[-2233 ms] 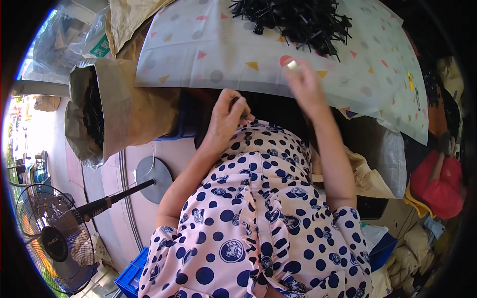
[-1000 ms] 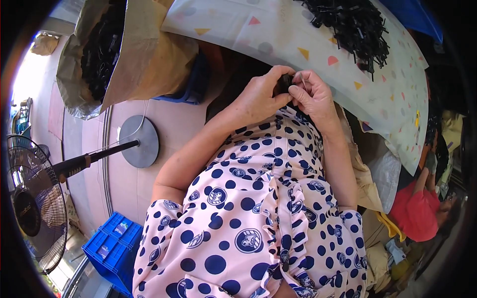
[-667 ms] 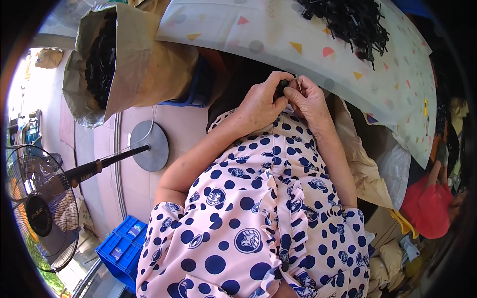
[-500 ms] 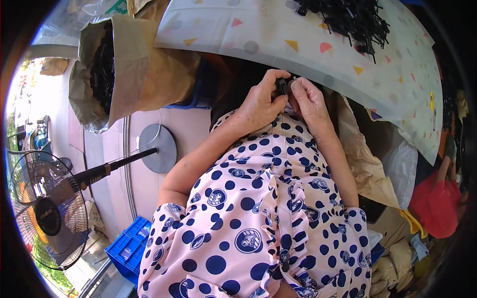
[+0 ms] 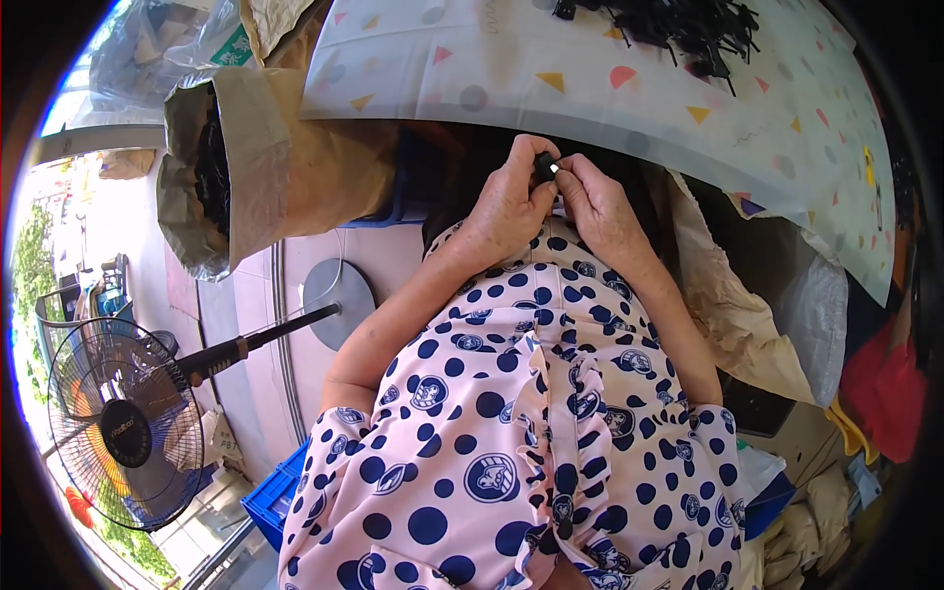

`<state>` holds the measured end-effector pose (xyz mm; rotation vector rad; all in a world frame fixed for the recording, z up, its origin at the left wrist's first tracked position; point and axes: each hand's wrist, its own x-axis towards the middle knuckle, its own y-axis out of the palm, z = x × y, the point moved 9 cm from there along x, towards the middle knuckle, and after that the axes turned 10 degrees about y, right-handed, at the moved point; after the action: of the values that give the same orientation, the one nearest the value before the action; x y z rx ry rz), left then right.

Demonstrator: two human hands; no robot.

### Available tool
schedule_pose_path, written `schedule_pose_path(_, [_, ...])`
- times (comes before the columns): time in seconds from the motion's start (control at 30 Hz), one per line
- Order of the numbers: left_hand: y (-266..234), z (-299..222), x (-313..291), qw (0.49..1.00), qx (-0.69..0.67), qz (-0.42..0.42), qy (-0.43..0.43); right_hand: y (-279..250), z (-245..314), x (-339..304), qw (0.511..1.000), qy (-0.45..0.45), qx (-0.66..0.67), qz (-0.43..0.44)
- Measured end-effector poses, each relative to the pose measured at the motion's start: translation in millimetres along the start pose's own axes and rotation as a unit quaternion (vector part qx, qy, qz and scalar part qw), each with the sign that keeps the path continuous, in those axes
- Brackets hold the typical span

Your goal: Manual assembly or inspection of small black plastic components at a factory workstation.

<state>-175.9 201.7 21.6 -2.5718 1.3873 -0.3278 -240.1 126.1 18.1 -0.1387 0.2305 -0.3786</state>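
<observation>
Close to the table's front edge, my left hand pinches a small black part between thumb and fingers. My right hand meets it there, its thumb and forefinger closed on a tiny whitish piece that touches the black part. What kind of parts these are is too small to tell. Beyond my hands, a heap of black plastic parts lies on the table with the patterned cover.
To the left, an open paper sack holds black pieces. A standing fan and a blue crate are lower left. Crumpled brown paper hangs right of my arm, with a red cloth farther right.
My right hand has come in against my left, bringing the whitish piece up to the black part. The whole view has shifted a little.
</observation>
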Motion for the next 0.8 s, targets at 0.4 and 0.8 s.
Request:
schedule_pose_path(0.4, [-6.5, -17.1, 5.8, 0.982, 0.167, -0.037, 0.078, -0.1, -11.5, 8.1, 0.999, -0.011, 0.006, -0.051])
schedule_pose_path(0.8, [-17.6, 7.0, -3.6, 0.846, -0.505, -0.116, -0.125, 1.3, -12.8, 10.0, 0.967, 0.076, 0.237, 0.05])
